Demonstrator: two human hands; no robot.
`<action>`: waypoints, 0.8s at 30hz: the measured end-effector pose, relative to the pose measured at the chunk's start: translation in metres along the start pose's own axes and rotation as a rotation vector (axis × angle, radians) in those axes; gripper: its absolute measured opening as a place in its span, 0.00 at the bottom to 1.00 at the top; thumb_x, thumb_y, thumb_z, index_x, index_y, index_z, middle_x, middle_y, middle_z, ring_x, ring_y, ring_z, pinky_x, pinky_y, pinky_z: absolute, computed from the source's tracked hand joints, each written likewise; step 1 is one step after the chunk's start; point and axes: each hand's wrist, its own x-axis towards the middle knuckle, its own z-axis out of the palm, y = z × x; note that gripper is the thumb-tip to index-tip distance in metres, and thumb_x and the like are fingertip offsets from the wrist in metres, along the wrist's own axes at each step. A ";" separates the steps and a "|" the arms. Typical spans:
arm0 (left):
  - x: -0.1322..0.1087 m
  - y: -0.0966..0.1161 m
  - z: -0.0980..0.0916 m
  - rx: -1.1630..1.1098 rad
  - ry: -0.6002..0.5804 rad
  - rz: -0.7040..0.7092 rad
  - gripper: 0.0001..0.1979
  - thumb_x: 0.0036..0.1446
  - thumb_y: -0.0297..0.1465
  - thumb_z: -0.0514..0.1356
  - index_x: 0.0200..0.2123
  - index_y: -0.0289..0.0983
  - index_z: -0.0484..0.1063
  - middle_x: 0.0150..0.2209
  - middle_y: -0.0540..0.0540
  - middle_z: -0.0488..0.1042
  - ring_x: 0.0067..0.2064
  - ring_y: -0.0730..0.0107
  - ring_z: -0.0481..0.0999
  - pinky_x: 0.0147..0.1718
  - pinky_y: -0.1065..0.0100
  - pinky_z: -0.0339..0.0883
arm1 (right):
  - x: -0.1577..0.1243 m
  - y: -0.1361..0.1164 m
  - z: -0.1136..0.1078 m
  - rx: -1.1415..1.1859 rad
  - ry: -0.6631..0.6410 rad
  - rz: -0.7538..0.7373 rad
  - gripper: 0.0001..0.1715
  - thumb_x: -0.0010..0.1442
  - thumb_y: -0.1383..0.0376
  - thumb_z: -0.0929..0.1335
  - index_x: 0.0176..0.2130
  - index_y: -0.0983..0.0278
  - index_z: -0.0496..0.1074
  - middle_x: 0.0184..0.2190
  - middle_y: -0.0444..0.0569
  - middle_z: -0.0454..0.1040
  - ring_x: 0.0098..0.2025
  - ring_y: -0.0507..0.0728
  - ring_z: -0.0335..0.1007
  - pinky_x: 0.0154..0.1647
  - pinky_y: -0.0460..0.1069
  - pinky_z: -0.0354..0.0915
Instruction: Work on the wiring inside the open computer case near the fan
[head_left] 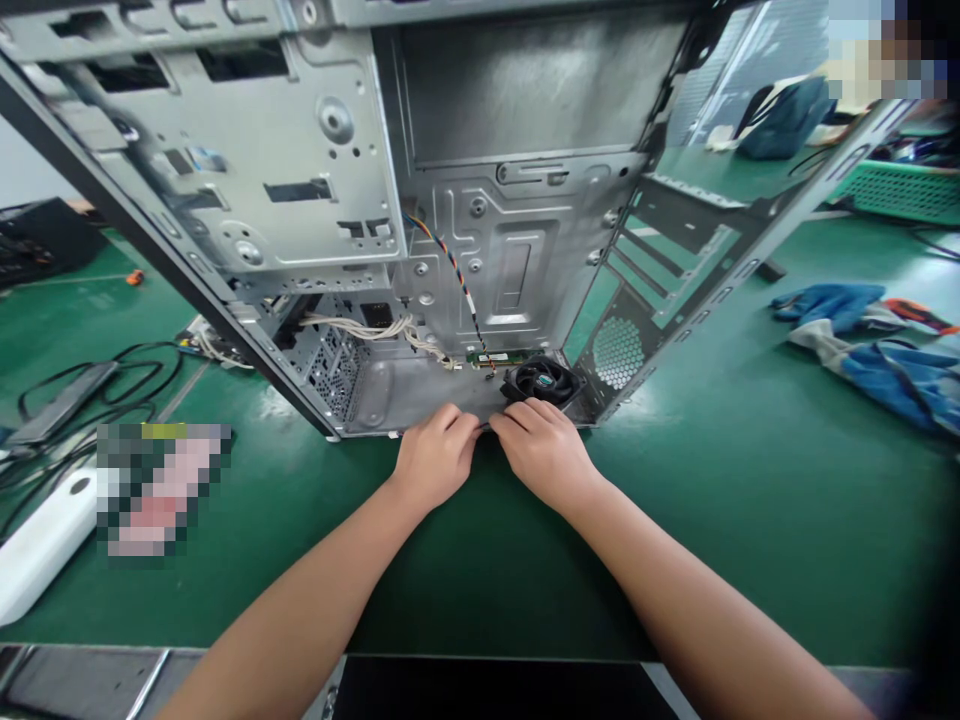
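Observation:
An open computer case [517, 270] stands on the green table with its bare metal inside facing me. My left hand [436, 455] and my right hand [544, 450] are close together at the case's lower front edge. Both have curled fingers; between the fingertips shows a small dark piece that I cannot make out. Just behind my right hand lies a black cooling fan [544, 380]. A twisted multicoloured cable [450, 262] hangs down inside the case towards the fan. Behind my left hand, white wires [390, 328] run along the case floor. A green circuit board [502, 357] lies partly hidden behind the fan.
On the left are a black power adapter [67, 400] with coiled cords, a white object [52, 545] and a blurred-out item. To the right lie blue and grey gloves [892, 360]. A green basket [900, 190] and a dark blue bag [787, 120] stand farther back.

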 end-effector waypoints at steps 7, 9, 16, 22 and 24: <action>-0.001 -0.002 0.004 -0.042 0.045 0.017 0.11 0.67 0.34 0.48 0.41 0.40 0.70 0.37 0.47 0.71 0.35 0.71 0.73 0.28 0.71 0.64 | -0.001 0.000 0.002 -0.010 -0.010 0.011 0.13 0.64 0.71 0.62 0.34 0.64 0.74 0.28 0.48 0.68 0.33 0.54 0.58 0.38 0.50 0.54; -0.001 -0.002 0.004 -0.033 0.043 0.017 0.12 0.68 0.34 0.48 0.41 0.40 0.70 0.36 0.47 0.71 0.35 0.71 0.73 0.28 0.71 0.64 | -0.001 0.000 0.002 -0.011 -0.008 0.012 0.13 0.64 0.71 0.62 0.34 0.64 0.74 0.28 0.47 0.68 0.33 0.54 0.58 0.38 0.50 0.54; 0.001 0.002 0.000 -0.019 0.002 -0.032 0.13 0.68 0.35 0.48 0.39 0.39 0.71 0.34 0.47 0.69 0.32 0.70 0.72 0.27 0.70 0.63 | 0.000 -0.001 -0.001 0.011 -0.001 0.019 0.14 0.64 0.71 0.61 0.32 0.64 0.74 0.28 0.48 0.68 0.33 0.54 0.58 0.38 0.50 0.54; 0.001 0.002 0.001 0.020 -0.022 -0.030 0.13 0.68 0.34 0.47 0.39 0.40 0.71 0.33 0.48 0.68 0.31 0.70 0.71 0.26 0.70 0.61 | 0.003 -0.003 -0.004 0.031 -0.002 0.017 0.14 0.63 0.71 0.61 0.31 0.64 0.73 0.28 0.49 0.69 0.33 0.54 0.59 0.38 0.49 0.55; 0.001 0.002 0.001 0.038 -0.028 -0.025 0.13 0.68 0.34 0.47 0.39 0.40 0.71 0.33 0.48 0.67 0.31 0.70 0.71 0.25 0.70 0.61 | 0.003 -0.003 -0.004 0.036 0.001 0.021 0.14 0.63 0.71 0.61 0.31 0.64 0.73 0.28 0.49 0.69 0.33 0.54 0.59 0.38 0.50 0.55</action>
